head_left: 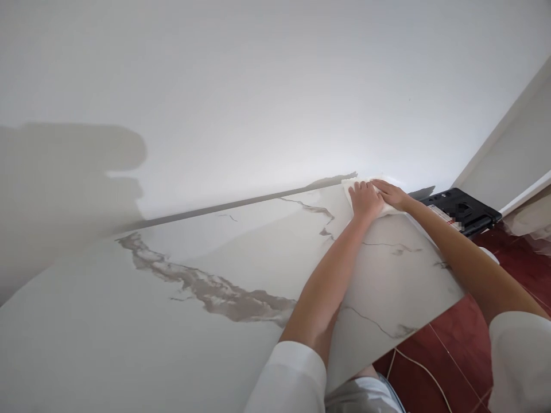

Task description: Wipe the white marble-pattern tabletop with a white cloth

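Observation:
A white cloth (388, 210) lies bunched on the far right corner of a white marble-patterned tabletop (258, 246), close to the wall. My left hand (365, 198) grips the cloth from above, its fingers bent over it. Beside it, touching, my right hand (392, 195) holds the cloth too, with its fingers together and pointing left toward the other hand. Both arms reach forward over the table. Parts of the cloth are hidden beneath the hands.
A white wall (275, 103) runs along the table's far edge. Just past the right end stands a black case-like object (467, 207) with a label. Below are a red tiled floor (462, 344) and a pale cable (424, 367). Clear plastic sheeting (531, 221) lies at the far right.

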Demonstrator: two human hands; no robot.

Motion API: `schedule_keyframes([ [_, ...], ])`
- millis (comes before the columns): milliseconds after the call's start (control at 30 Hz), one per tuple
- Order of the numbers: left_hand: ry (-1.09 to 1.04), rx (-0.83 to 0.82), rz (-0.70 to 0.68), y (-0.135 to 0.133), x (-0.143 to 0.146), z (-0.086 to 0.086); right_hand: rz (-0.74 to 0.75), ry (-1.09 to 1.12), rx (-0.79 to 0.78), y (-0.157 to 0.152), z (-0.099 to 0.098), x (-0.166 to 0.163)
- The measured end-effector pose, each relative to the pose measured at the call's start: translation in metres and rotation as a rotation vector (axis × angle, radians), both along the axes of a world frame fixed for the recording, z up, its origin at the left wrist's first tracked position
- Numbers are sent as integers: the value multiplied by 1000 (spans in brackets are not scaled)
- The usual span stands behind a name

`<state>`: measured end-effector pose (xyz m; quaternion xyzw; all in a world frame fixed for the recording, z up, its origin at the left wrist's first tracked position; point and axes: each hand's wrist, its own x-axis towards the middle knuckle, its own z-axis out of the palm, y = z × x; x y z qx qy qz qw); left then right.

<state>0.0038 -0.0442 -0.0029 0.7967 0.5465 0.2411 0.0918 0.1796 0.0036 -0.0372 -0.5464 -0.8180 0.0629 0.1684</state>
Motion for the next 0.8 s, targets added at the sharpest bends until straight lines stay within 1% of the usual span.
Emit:
schedule_keyframes([
  [200, -6, 2, -10, 35, -11, 0, -24, -11, -29, 23, 10, -17],
  [333, 2, -8, -4, 50, -15, 1, -20, -4, -35, 35, 13, -24],
  [467, 35, -17, 11, 55, -14, 3, 12, 4, -11, 40, 14, -24],
  [533, 72, -19, 25, 54, -12, 5, 17, -11, -30, 40, 15, -23],
  [667, 133, -20, 29, 54, -2, 6, -17, -21, -87, 39, 20, -17],
  [800, 143, -5, 17, 56, 11, 5, -51, 5, -90, 38, 22, -7],
])
